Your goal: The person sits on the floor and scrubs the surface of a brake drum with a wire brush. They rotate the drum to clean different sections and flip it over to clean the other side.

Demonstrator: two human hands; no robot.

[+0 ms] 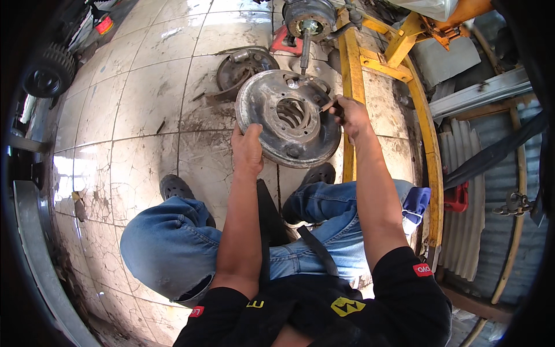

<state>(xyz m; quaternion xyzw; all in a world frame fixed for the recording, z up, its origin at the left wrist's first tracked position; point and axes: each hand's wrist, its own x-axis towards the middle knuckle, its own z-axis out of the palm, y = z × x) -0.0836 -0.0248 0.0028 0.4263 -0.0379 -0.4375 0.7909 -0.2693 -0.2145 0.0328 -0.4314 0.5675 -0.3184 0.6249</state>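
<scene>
A round, dark metal brake backing plate [263,124], with a large centre hole and small bolt holes around it, is held up tilted above the floor in front of me. My left hand [247,149] grips its lower left rim, thumb on the face. At the plate's right side, my right hand [350,115] is closed in a pinch. A small brownish piece [328,106] shows at its fingertips against the plate; I cannot make out its kind. Behind the plate, a second backing plate [254,59] with brake parts lies on the tiles.
Ahead stands an axle hub [310,26] with a shaft pointing towards me, beside a red stand [283,41]. A yellow metal frame [354,81] runs along my right. Corrugated sheets [464,231] line the right side. A small tyre [49,70] is at far left on the cracked tiled floor [139,121].
</scene>
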